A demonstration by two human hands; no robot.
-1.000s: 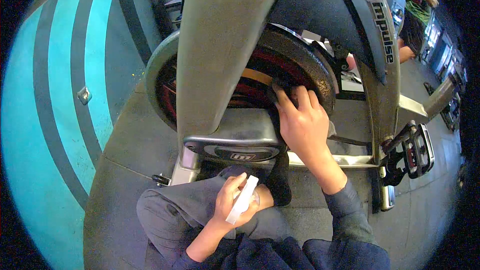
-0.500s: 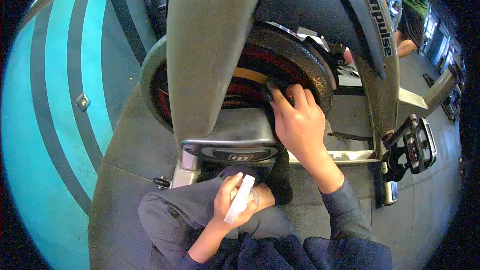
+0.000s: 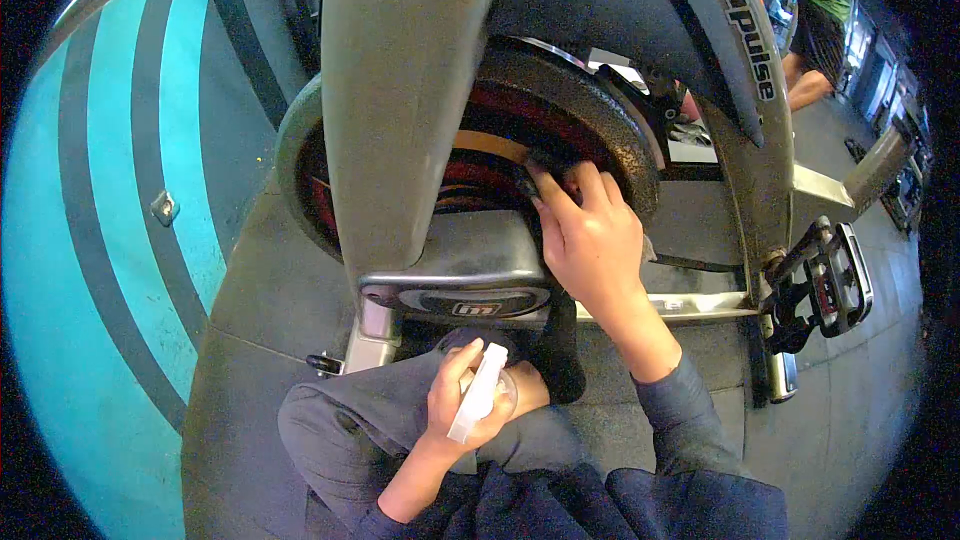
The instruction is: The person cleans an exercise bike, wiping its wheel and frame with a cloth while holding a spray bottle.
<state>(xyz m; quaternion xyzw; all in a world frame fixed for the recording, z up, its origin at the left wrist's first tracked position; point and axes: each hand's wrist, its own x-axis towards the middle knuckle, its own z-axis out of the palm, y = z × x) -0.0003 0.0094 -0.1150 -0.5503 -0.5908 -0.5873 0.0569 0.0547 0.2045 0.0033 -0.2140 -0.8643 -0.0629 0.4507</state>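
My left hand (image 3: 443, 408) is closed around a spray bottle (image 3: 483, 392) with a white trigger head, held above my lap. Most of its clear body is hidden by my fingers. My right hand (image 3: 600, 240) reaches to the flywheel (image 3: 625, 145) of an exercise bike, fingers bent. A small dark cloth (image 3: 527, 178) is pinched at its fingertips, against the wheel's inner face beside a tan curved band (image 3: 490, 143). Below the wheel sits the bike's dark lower housing (image 3: 475, 250).
A thick grey frame post (image 3: 395, 90) rises in front of the wheel. To the right are a pedal (image 3: 845, 280) and a metal base bar (image 3: 700, 306). Turquoise-striped flooring (image 3: 110, 200) lies at left. Another person (image 3: 825, 20) is at the upper right.
My right hand, with the cloth, has shifted slightly left along with the whole view. My left hand keeps its hold on the spray bottle.
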